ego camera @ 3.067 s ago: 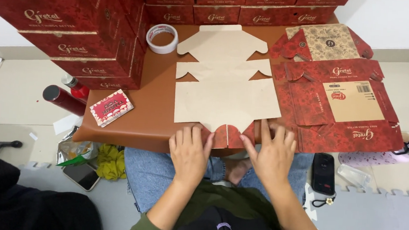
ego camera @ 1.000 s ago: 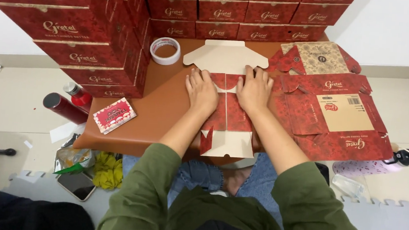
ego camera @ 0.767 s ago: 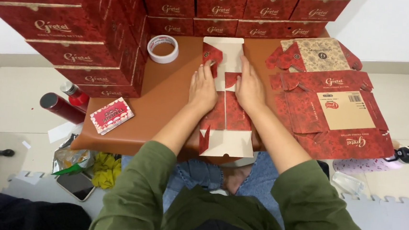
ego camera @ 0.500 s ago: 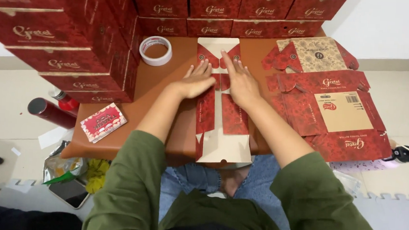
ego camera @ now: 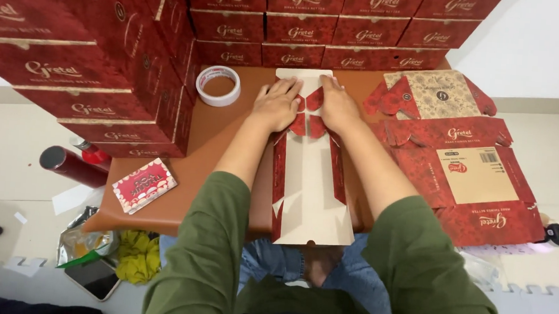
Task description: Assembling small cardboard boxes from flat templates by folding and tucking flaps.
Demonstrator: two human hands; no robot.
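Head view, looking down on a low brown table [ego camera: 219, 133]. Both hands flat on a partly folded carton blank [ego camera: 313, 192], red printed outside, pale plain inside, lying lengthwise down the table's middle; its near end overhangs the near edge, its far end reaches almost to the far edge. Left hand [ego camera: 275, 104] open, palm down, fingers spread and pressing the blank's left folded-in flap toward the far end. Right hand [ego camera: 337, 105] also open, palm down, pressing the right flap; the two hands sit side by side, close together, red flap tips showing between them. Neither hand grips anything. Both long side panels of the blank are folded inward, showing narrow red strips along the pale centre. Green sleeves run from the near edge up to the wrists. Roll of tape [ego camera: 217, 85] lies flat near the far left part of the table, just left of the left hand, not touching it. Stack of flat unfolded blanks [ego camera: 469, 170] covers the right side of the table and overhangs its right edge. Small red patterned packet [ego camera: 144, 185] at the near left corner. Wall of assembled red boxes [ego camera: 102, 66] along the far and left edges. Red bottle [ego camera: 72, 165] on the floor left of the table; phone [ego camera: 93, 276] on the floor near it.
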